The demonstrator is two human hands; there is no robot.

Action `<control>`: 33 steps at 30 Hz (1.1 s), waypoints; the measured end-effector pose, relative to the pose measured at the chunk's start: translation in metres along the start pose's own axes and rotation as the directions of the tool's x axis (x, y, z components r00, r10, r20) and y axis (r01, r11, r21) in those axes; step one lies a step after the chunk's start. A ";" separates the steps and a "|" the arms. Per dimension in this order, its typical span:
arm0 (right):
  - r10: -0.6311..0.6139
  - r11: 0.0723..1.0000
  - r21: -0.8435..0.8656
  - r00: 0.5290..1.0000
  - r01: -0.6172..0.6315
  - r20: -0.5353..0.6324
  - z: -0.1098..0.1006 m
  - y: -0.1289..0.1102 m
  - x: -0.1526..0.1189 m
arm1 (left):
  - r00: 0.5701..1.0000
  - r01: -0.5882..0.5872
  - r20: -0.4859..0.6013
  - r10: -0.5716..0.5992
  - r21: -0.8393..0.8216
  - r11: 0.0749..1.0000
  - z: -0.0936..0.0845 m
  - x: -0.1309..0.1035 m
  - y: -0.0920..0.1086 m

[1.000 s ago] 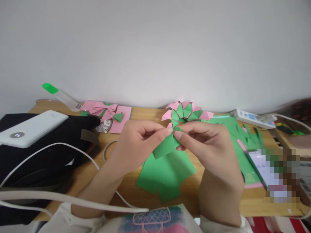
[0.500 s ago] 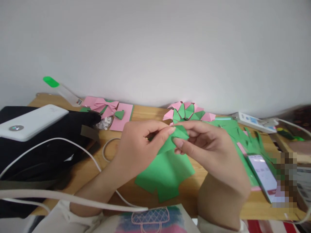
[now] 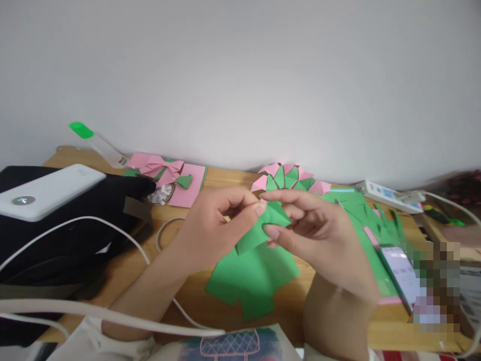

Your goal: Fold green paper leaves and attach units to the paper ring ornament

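A small piece of green paper (image 3: pixel 252 237), partly folded, is held in the air between both hands. My left hand (image 3: pixel 221 225) pinches its upper edge between thumb and forefinger. On the right side, my right hand (image 3: pixel 315 228) grips the same piece, thumb in front and fingers behind. Below them, larger green paper sheets (image 3: pixel 259 281) lie on the wooden table. Just beyond my hands stands a ring of folded pink and green paper pieces (image 3: pixel 291 176), its near part hidden by my fingers.
Pink folded pieces (image 3: pixel 161 168) lie at the back left. A white power bank (image 3: pixel 52 193) rests on a black bag (image 3: pixel 112 210), with white cables nearby. To the right are green paper scraps (image 3: pixel 383 220), a phone (image 3: pixel 400 273) and a power strip (image 3: pixel 391 195).
The green paper in my hands has tilted and shows more of its surface below my fingers. Both hands keep hold of it, and the view has shifted slightly.
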State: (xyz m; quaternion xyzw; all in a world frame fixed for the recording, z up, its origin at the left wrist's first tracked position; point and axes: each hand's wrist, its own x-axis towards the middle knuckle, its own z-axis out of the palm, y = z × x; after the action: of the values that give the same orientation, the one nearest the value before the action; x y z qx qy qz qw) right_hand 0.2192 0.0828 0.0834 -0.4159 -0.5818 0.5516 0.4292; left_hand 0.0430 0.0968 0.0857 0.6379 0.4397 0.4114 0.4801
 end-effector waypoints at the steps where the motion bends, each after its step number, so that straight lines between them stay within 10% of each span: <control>1: 0.001 1.000 0.005 1.000 -0.001 -0.001 -0.001 0.000 0.000 | 1.000 -0.009 0.015 0.009 -0.006 1.000 -0.001 0.001 0.000; 23: -0.235 0.947 -0.247 0.968 0.207 -0.088 -0.004 -0.005 -0.005 | 0.966 -0.259 0.066 0.250 0.235 0.937 0.000 -0.003 0.002; 33: -0.135 0.975 -0.192 0.982 0.108 -0.130 -0.006 -0.012 -0.003 | 0.946 -0.324 0.112 0.304 0.337 0.884 -0.002 -0.005 0.001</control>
State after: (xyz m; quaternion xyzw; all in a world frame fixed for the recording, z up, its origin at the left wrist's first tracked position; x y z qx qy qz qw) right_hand 0.2256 0.0812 0.0950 -0.4555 -0.6227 0.4372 0.4622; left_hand 0.0394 0.0921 0.0865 0.7870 0.3833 0.3807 0.2979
